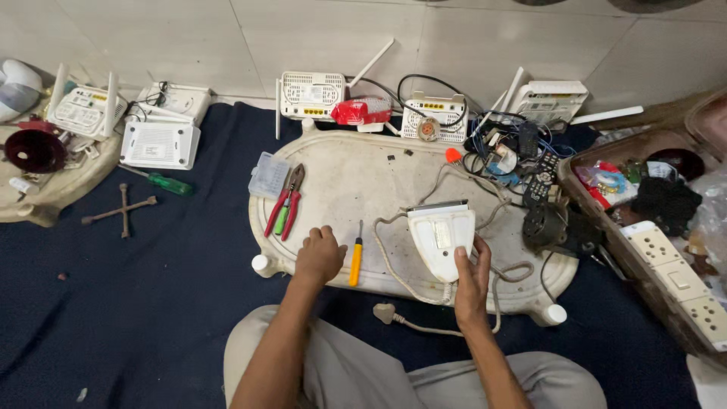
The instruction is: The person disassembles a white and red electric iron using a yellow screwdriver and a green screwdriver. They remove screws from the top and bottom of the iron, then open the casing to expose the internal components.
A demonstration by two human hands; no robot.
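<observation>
Seen from above on a worn white tray (341,189): right hand (471,274) grasping the rear edge of a white iron (439,235) lying flat at centre, left hand (319,254) loosely curled and holding nothing, resting just beside a yellow screwdriver (356,257), red pliers (285,201) farther left.

I see a crumpled red plastic packet (361,111) just beyond the far edge of the white oval tray (341,189), a pale rectangular label (441,234) on the white iron lying on that tray, and a small clear plastic box (269,175) at the tray's left edge.
</observation>
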